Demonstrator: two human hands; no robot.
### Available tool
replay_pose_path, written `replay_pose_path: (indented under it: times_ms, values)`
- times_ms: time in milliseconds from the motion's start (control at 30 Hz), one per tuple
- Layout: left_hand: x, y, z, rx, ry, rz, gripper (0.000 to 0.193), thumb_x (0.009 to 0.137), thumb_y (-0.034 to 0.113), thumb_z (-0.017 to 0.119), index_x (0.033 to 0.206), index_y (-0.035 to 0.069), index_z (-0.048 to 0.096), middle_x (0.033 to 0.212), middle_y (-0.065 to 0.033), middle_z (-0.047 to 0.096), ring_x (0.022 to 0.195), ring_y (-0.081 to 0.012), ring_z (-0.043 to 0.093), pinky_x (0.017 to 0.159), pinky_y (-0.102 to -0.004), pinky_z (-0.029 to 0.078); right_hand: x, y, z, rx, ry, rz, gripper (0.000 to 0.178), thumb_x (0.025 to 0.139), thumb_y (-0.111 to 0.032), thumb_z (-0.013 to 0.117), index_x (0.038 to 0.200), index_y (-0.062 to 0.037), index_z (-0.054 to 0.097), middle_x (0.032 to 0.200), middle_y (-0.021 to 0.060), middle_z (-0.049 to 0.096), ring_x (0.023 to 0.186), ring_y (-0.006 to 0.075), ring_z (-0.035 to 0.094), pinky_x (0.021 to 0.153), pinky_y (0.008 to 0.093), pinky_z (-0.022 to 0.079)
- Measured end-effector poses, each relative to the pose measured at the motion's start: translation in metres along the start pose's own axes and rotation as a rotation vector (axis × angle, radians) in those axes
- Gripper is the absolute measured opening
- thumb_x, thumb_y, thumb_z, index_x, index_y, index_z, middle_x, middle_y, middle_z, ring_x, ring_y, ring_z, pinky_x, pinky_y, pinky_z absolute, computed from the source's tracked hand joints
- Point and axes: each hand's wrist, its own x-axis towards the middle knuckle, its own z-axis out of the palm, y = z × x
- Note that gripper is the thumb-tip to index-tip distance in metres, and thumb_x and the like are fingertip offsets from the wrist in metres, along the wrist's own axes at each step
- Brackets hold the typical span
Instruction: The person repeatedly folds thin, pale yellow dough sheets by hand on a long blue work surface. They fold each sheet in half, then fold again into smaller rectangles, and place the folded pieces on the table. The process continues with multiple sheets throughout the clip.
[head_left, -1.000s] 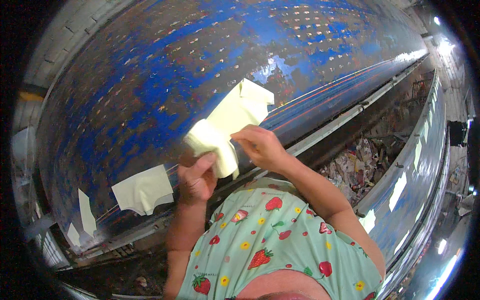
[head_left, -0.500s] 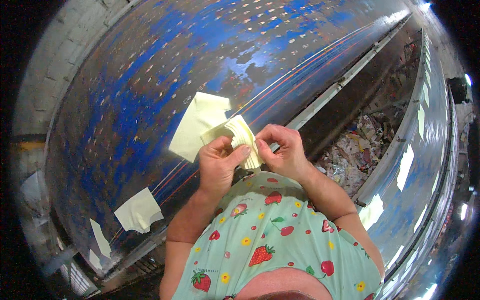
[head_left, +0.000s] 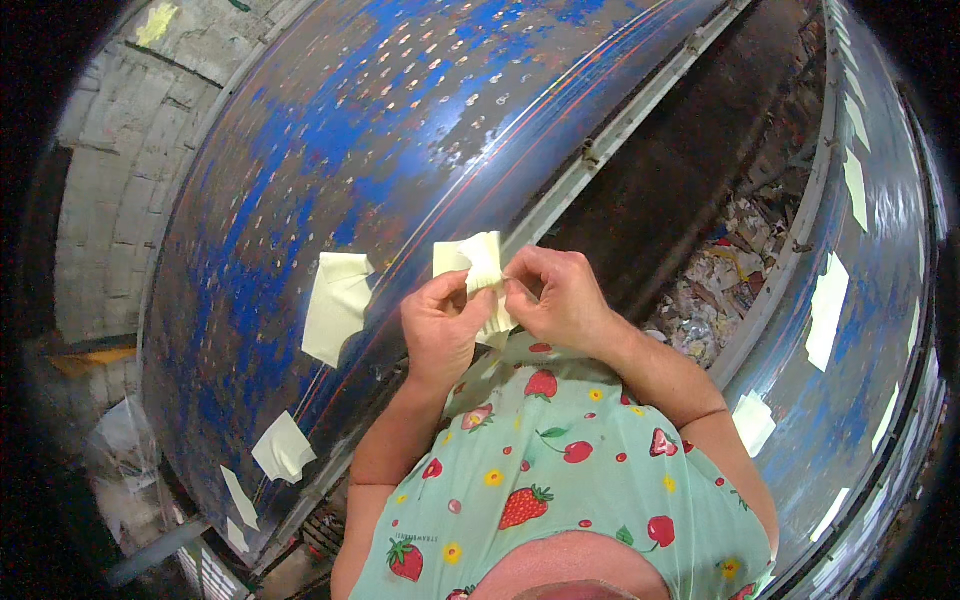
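Note:
Close in front of my body I hold a small stack of thin pale yellow sheets point(head_left: 486, 262), cloth or paper, with its layers bent and fanned. My left hand point(head_left: 440, 325) grips the stack from the left, thumb across the layers. From the right, the thumb and fingers of my right hand point(head_left: 555, 295) pinch the stack's edge. A larger pale yellow sheet point(head_left: 337, 305) lies on the paint-worn blue table point(head_left: 300, 180), left of my left hand, with its upper right corner creased.
Farther down the table's edge lie a crumpled piece point(head_left: 284, 448) and a narrow strip point(head_left: 240, 500). To the right, a dark trough point(head_left: 640, 180) holds many scraps point(head_left: 715, 280). Beyond it, another worn blue surface point(head_left: 780, 370) carries several pale sheets point(head_left: 828, 312).
My view and body have shifted rightward along the table, so the larger sheet now lies farther from my hands. Both hands still hold the stack, its layers now bunched more tightly.

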Motion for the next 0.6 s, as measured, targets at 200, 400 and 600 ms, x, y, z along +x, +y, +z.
replay_pose_path:
  times_ms: [200,400,600]
  values:
    - [0.011,-0.004,0.058,-0.068,-0.056,-0.051,0.025,0.091,-0.007,0.071,0.116,-0.007,0.071,0.107,-0.0098,0.076,0.09,-0.0129,0.072,0.082,-0.0274,0.058,-0.011,0.021,-0.056,-0.031,0.049,0.045,0.008,0.083,-0.008,0.072,0.085,-0.0002,0.069,0.075,0.0161,0.071,0.062,0.0283,0.07,0.059,0.0375,0.056]
    - [0.03,-0.001,0.092,-0.038,-0.103,-0.043,0.026,0.091,-0.007,0.071,0.117,-0.008,0.071,0.108,-0.0111,0.076,0.091,-0.0141,0.072,0.083,-0.0278,0.058,-0.006,0.033,-0.087,0.005,0.178,-0.086,0.009,0.082,-0.008,0.072,0.083,-0.0011,0.068,0.071,0.0155,0.067,0.059,0.0293,0.068,0.056,0.0387,0.053]
    - [0.064,-0.009,0.112,-0.085,-0.141,-0.107,0.028,0.09,-0.006,0.071,0.118,-0.008,0.07,0.108,-0.0119,0.075,0.093,-0.0157,0.072,0.085,-0.03,0.058,0.01,0.052,-0.11,-0.031,0.182,-0.019,0.009,0.082,-0.006,0.072,0.086,-0.0006,0.066,0.077,0.0166,0.068,0.064,0.0304,0.069,0.059,0.0395,0.055]
